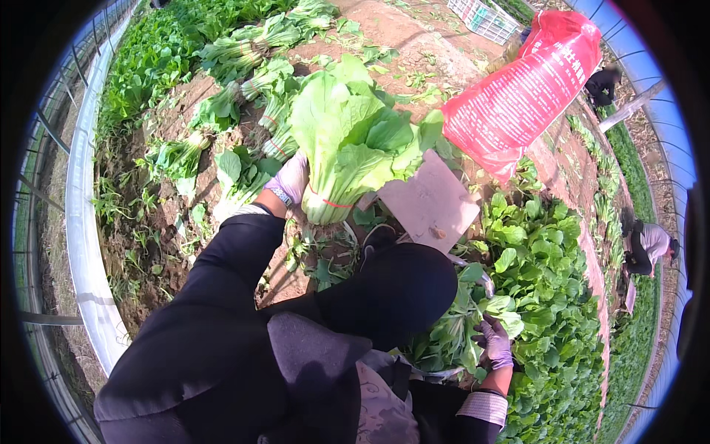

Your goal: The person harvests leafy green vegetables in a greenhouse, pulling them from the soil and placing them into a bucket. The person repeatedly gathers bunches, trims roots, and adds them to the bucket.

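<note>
My left hand (294, 176), in a thin pale purple glove, grips a large bunch of leafy greens (352, 139) by its side. A red band (330, 201) circles the pale stems near the base, and the leaves fan upward. Low on the right, my gloved right hand (495, 345) is beside a pale green leaf (503, 312) with its fingers bent. Whether those fingers hold the leaf is unclear. Loose trimmed leaves (444, 338) are heaped left of that hand, by my bent knee (416, 288). A flat board (430, 200) lies on the soil beyond the knee.
Banded bunches (272, 119) lie in a row on the soil, ahead left. A full red plastic sack (524, 94) stands ahead right, near a white crate (485, 21). Growing greens (546, 288) fill the right side. Two people (652, 241) are farther right. White sheeting (91, 222) edges the left.
</note>
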Available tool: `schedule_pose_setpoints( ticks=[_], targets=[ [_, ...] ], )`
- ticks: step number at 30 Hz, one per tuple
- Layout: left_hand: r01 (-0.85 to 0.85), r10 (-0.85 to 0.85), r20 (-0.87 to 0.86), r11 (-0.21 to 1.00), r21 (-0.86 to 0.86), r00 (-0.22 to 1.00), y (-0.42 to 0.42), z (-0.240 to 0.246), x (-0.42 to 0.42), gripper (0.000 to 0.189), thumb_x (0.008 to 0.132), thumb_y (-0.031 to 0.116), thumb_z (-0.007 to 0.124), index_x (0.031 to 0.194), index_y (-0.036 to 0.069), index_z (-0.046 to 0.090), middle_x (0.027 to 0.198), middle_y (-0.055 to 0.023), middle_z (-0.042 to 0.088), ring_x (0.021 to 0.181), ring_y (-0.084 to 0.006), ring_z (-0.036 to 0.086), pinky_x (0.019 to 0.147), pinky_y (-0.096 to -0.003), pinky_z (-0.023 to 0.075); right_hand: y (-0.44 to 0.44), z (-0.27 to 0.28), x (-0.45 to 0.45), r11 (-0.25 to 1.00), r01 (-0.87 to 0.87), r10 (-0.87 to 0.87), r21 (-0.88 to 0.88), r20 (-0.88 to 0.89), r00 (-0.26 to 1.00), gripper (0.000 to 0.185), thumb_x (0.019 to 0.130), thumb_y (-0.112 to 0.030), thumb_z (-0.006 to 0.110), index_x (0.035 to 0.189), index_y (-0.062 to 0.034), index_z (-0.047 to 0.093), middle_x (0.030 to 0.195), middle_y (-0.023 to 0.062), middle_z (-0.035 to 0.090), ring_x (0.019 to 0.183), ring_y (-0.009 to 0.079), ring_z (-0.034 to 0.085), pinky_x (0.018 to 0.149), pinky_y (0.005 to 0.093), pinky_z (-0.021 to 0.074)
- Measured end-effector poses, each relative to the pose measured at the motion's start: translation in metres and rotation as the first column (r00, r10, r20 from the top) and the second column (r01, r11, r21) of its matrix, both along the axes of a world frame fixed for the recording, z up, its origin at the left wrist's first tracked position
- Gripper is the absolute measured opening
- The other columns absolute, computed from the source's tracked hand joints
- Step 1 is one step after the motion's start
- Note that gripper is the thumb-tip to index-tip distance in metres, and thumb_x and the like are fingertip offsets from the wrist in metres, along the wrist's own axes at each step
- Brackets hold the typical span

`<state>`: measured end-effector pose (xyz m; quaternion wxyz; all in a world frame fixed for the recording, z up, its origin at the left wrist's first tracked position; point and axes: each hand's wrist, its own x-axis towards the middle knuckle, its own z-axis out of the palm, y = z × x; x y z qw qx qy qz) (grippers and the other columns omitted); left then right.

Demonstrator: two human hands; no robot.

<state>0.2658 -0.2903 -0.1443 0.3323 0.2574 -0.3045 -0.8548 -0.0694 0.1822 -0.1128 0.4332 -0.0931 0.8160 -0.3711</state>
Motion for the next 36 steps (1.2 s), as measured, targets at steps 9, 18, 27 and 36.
schedule_pose_setpoints(
  ticks=[9, 18, 27, 36],
  targets=[
    [-0.213, 0.165, 0.831, 0.975, -0.057, 0.532, -0.040, -0.173, 0.164, 0.089, 0.085, 0.065, 0.049, 0.137, -0.006, 0.039, 0.129, -0.0210, 0.052, 0.117, -0.0277, 0.050, 0.100, -0.0379, 0.0359, 0.012, -0.047, 0.010, 0.931, -0.085, 0.079, 0.355, 0.031, 0.996, 0.040, 0.092, -0.028, 0.055, 0.125, -0.0062, 0.052, 0.093, 0.0082, 0.067, 0.062, 0.0164, 0.063, 0.055, 0.0253, 0.0441],
    [0.503, 0.446, 0.866, 0.815, -0.289, -0.226, -0.155, -0.070, -0.040, 0.069, 0.078, 0.054, 0.062, 0.122, 0.001, 0.054, 0.120, -0.0215, 0.058, 0.112, -0.0346, 0.056, 0.094, -0.0415, 0.0445, 0.012, -0.064, 0.041, 0.957, -0.013, 0.010, 0.291, 0.012, 1.000, 0.041, 0.087, -0.024, 0.063, 0.118, 0.0017, 0.057, 0.098, 0.0116, 0.066, 0.075, 0.0162, 0.062, 0.068, 0.0286, 0.0501],
    [0.812, 0.584, 0.727, 0.580, -0.064, -0.360, -0.262, -0.187, -0.005, 0.030, 0.085, 0.023, 0.051, 0.102, 0.006, 0.069, 0.111, -0.0184, 0.064, 0.106, -0.0312, 0.062, 0.084, -0.0406, 0.0507, 0.019, -0.051, 0.031, 0.846, -0.147, 0.151, 0.512, 0.033, 0.988, 0.048, 0.083, -0.044, 0.064, 0.114, -0.0071, 0.063, 0.105, 0.0191, 0.066, 0.100, 0.0312, 0.062, 0.088, 0.0368, 0.0472],
    [0.437, -0.138, 0.444, 0.573, -0.693, 0.885, -0.053, 0.033, -0.132, 0.013, 0.092, 0.010, 0.053, 0.081, 0.005, 0.058, 0.072, -0.0002, 0.058, 0.062, -0.0066, 0.050, 0.057, -0.0213, 0.0397, 0.028, -0.035, 0.005, 0.828, -0.144, 0.198, 0.541, -0.041, 0.979, 0.048, 0.082, -0.043, 0.063, 0.111, -0.0051, 0.063, 0.103, 0.0186, 0.066, 0.097, 0.0296, 0.063, 0.086, 0.0368, 0.0477]
  ],
)
